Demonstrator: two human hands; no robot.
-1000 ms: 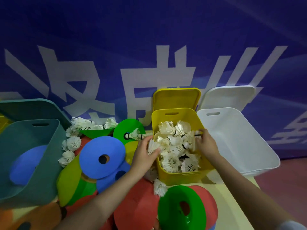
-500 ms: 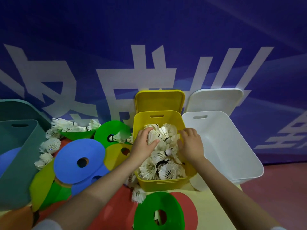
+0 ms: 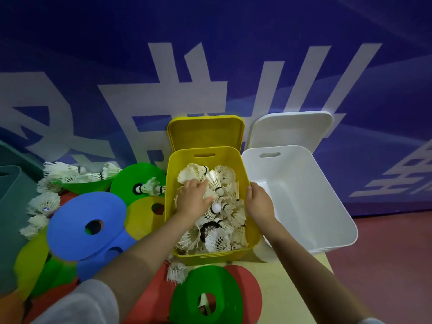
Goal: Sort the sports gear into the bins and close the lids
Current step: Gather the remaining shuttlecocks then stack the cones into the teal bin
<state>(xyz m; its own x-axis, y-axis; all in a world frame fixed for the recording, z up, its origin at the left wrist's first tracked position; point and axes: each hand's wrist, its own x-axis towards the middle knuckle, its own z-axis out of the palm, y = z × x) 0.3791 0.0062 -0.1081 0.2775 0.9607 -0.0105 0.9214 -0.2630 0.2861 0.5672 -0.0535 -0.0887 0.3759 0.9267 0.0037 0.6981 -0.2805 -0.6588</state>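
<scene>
The yellow bin (image 3: 253,239) stands in the middle, heaped with white shuttlecocks (image 3: 222,232), its yellow lid (image 3: 205,132) propped up behind it. My left hand (image 3: 194,199) lies flat on the pile with fingers spread, pressing the shuttlecocks down. My right hand (image 3: 260,203) is at the bin's right rim, thumb inside the wall and fingers curled over it. Loose shuttlecocks (image 3: 45,203) lie at the left among the flat cones, and one shuttlecock (image 3: 176,272) lies just in front of the yellow bin.
An empty white bin (image 3: 304,195) stands to the right with its white lid (image 3: 292,127) leaning behind. A teal bin (image 3: 9,202) is at the far left. Blue cone (image 3: 77,230), green cone (image 3: 131,176), front green cone (image 3: 224,300) and red cone (image 3: 247,286) cover the table.
My left hand slid further over the shuttlecock pile and flattened on it. My right hand left the shuttlecocks and moved to the bin's right rim.
</scene>
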